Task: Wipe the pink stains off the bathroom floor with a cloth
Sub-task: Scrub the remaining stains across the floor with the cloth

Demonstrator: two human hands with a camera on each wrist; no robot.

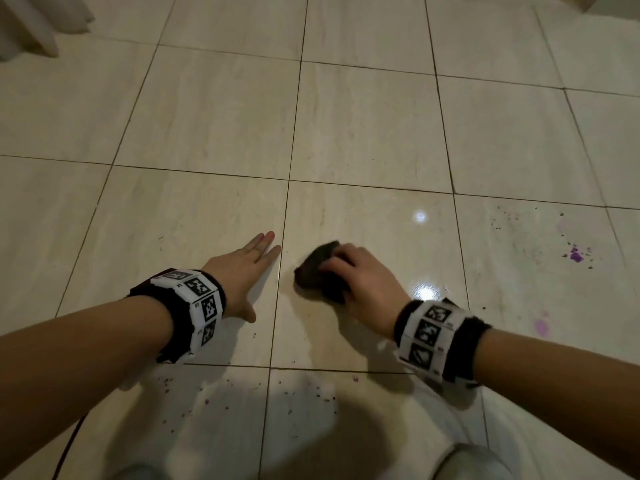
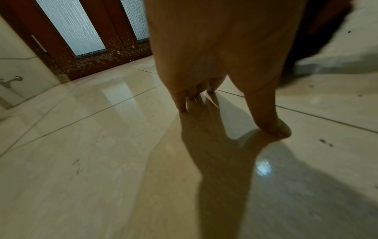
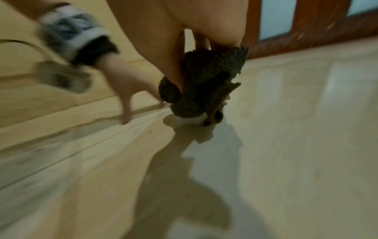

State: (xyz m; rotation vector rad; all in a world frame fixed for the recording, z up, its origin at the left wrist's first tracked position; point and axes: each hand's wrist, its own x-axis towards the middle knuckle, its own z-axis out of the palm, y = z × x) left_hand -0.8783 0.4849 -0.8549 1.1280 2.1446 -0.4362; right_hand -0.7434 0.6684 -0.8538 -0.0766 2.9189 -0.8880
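My right hand (image 1: 349, 271) grips a dark bunched cloth (image 1: 318, 268) and holds it down on the beige tiled floor (image 1: 363, 126) in the middle of the head view. The right wrist view shows the same cloth (image 3: 206, 84) wadded under my fingers, blurred. My left hand (image 1: 249, 261) lies flat on the tile just left of the cloth, fingers straight, touching the floor with its fingertips (image 2: 182, 108). Pink-purple stains mark the tile to the right: one bright splotch (image 1: 575, 254), a paler one (image 1: 541, 326) nearer me, and a faint one (image 1: 562, 227) farther off.
Dark specks and small purple dots (image 1: 206, 401) scatter over the tiles near my knees (image 1: 467, 462). A wooden door with frosted glass panels (image 2: 85, 40) stands ahead. A white fixture (image 1: 31, 26) sits at the far left corner.
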